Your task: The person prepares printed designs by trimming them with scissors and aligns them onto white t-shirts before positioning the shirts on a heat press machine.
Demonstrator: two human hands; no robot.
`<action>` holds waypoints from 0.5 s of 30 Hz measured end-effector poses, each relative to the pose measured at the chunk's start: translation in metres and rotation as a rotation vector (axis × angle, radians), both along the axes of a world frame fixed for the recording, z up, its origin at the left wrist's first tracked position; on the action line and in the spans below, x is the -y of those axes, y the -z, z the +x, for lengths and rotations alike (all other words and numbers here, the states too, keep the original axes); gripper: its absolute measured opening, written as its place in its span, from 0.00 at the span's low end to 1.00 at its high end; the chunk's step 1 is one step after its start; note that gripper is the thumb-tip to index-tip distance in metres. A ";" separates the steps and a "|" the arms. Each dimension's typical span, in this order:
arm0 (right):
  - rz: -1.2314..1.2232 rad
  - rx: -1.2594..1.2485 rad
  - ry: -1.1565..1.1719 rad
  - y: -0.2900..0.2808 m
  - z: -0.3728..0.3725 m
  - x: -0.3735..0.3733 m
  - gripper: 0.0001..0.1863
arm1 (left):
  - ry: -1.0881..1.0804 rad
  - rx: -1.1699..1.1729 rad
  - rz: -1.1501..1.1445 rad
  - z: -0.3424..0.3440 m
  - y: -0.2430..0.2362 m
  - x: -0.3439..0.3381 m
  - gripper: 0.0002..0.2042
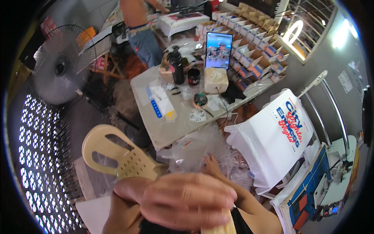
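Observation:
My left hand (187, 199) is very close to the camera at the lower middle, its fingers wrapped round a pale yellow item (217, 226), which is mostly hidden and cut off by the frame's edge. Farther down and to the right, my right hand (211, 167) is lowered with its fingers loosely apart, holding nothing that I can make out. It is near crumpled clear plastic (187, 152) under the table's front edge. Left of it is a beige plastic chair (97, 144).
A table (152, 124) holds a tablet (218, 50), black bottle (176, 68), mug and tape. A standing fan (58, 68) is left. A white printed shirt (257, 156) on a press stand is right. Behind are another person (142, 43) and several cardboard boxes (253, 62).

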State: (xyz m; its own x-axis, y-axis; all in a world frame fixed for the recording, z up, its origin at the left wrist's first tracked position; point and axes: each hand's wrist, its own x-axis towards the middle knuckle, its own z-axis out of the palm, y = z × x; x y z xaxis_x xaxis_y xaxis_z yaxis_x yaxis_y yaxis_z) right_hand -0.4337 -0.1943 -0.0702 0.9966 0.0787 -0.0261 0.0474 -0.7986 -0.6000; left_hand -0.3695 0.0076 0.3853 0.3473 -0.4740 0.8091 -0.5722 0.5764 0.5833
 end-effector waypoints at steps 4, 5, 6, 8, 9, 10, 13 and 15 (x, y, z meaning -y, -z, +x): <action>-0.182 -0.426 0.455 0.019 -0.109 0.078 0.32 | 0.155 0.360 -0.450 0.026 -0.002 0.031 0.09; -0.213 -0.529 0.599 0.025 -0.141 0.091 0.31 | 0.181 0.284 -0.477 0.021 0.001 0.039 0.09; -0.207 -0.631 0.710 0.020 -0.175 0.102 0.31 | 0.221 0.201 -0.511 0.018 0.006 0.051 0.08; -0.251 -0.840 0.767 0.029 -0.238 0.128 0.32 | 0.335 0.128 -0.421 0.010 -0.003 0.055 0.08; -0.338 -0.884 0.733 0.057 -0.283 0.144 0.32 | 0.398 0.212 -0.414 0.019 -0.013 0.061 0.07; -0.348 -0.872 0.779 0.049 -0.298 0.141 0.29 | 0.444 0.306 -0.378 0.024 -0.024 0.066 0.07; -0.309 -0.864 0.941 0.034 -0.348 0.124 0.26 | 0.380 0.352 -0.681 0.022 0.003 0.108 0.08; -0.244 -0.863 1.013 0.035 -0.362 0.113 0.26 | 0.352 0.371 -0.697 0.021 -0.003 0.125 0.10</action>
